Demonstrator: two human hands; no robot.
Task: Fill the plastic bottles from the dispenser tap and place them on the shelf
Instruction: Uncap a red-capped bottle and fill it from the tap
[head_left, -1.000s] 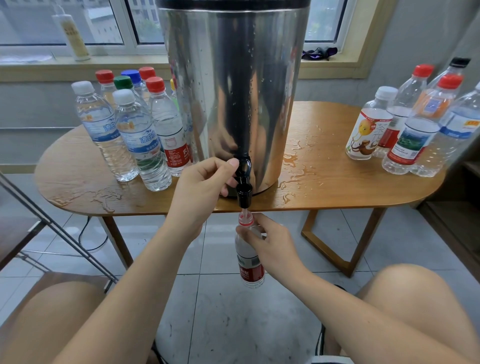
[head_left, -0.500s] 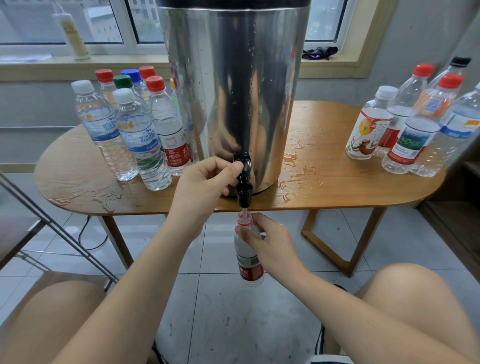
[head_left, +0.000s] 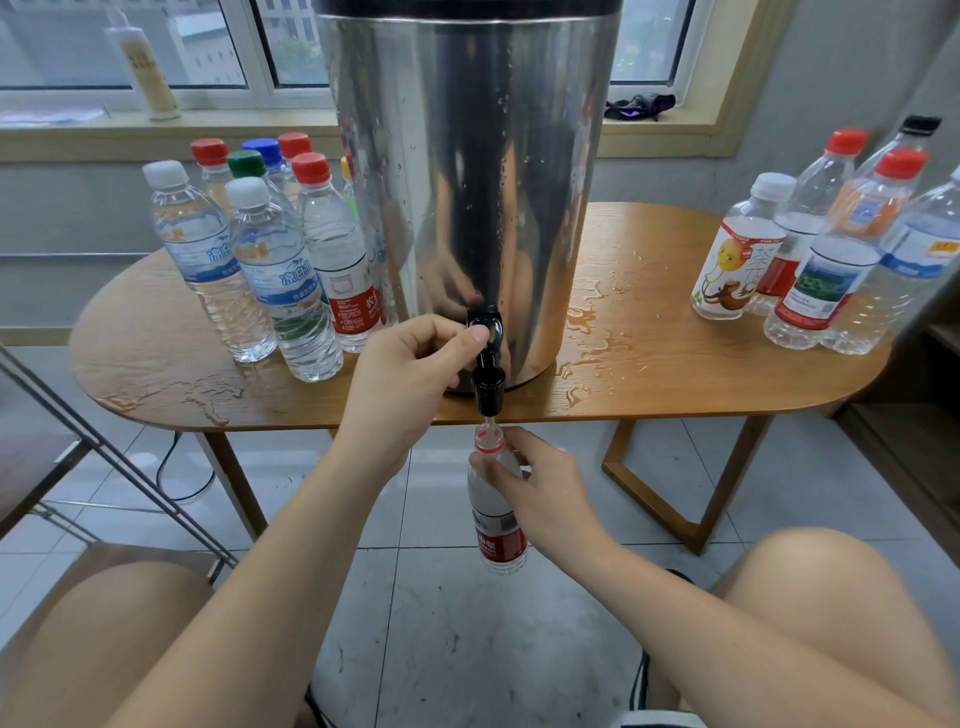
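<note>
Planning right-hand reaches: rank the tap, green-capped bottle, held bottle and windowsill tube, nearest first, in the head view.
1. Held bottle: in the right hand.
2. Tap: just above it.
3. Green-capped bottle: back left on the table.
4. Windowsill tube: farthest, far left.

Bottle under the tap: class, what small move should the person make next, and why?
Probably lift the bottle a touch, so its open mouth sits right under the spout of the tap. The right hand grips its neck, the left hand pinches the tap lever, a gap shows between spout and mouth, and the table is wet with spills.
</note>
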